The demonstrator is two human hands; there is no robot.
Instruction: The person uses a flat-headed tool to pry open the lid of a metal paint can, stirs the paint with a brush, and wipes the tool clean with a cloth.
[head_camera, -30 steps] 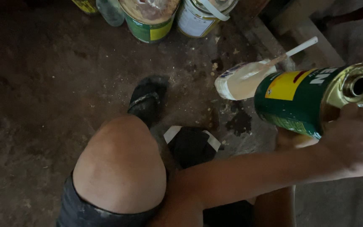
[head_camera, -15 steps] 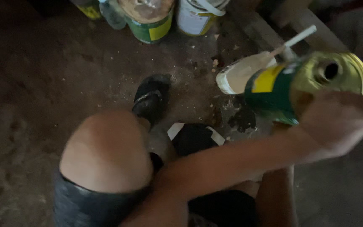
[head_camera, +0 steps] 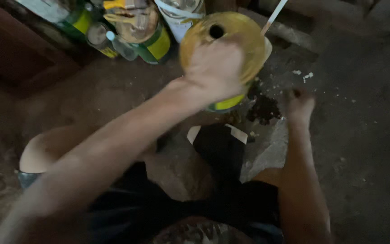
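Two bare hands work over a dark, gritty floor, seen from above the person's bent knees (head_camera: 46,151). Nearest the camera, the left forearm crosses the frame diagonally, and the left hand (head_camera: 215,68) is clamped around the side of a large round green-and-yellow metal can (head_camera: 231,40), fingers wrapped on its wall just below the rim. That can, with a small dark pour hole in its yellow top, is the landmark here: its top faces the camera, so its long axis runs roughly along the line of sight, down toward the floor. Right of the can and lower, the right hand (head_camera: 299,105) reaches to the ground; it is blurred, and whether its fingers are closed on anything cannot be told. It lies well apart from the can, leaving the left hand alone carrying it. Between the can and the right hand sits a dark crumbly patch (head_camera: 262,109) on the floor. Behind the can, a thin white stick (head_camera: 274,16) slants up to the right. Farther left of the can, a cluster of green-and-yellow tins (head_camera: 147,34) and a clear plastic bottle (head_camera: 120,45) stand against the wall.
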